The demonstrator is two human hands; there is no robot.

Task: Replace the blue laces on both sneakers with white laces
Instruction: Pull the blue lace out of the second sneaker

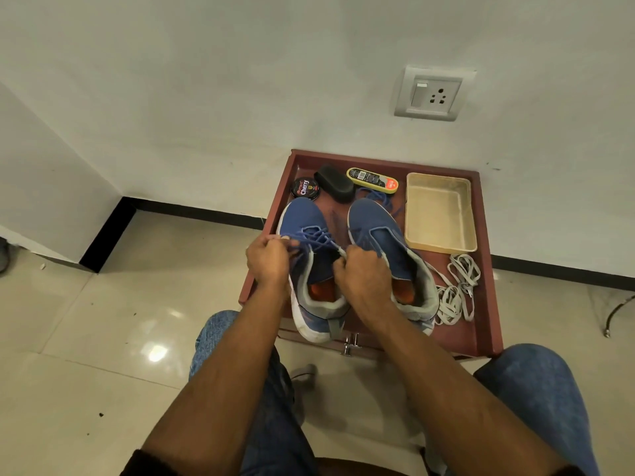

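Both grips on blue lace [314, 240]; left sneaker [311, 266] toe wallward.

Dim, sharp — floor glare, wide-angle bend.

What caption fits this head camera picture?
Both hands pull a blue lace out of the left sneaker; white laces wait nearby.

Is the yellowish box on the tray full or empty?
Empty. The cream box on the red tray shows only its bare bottom and walls; nothing lies inside.
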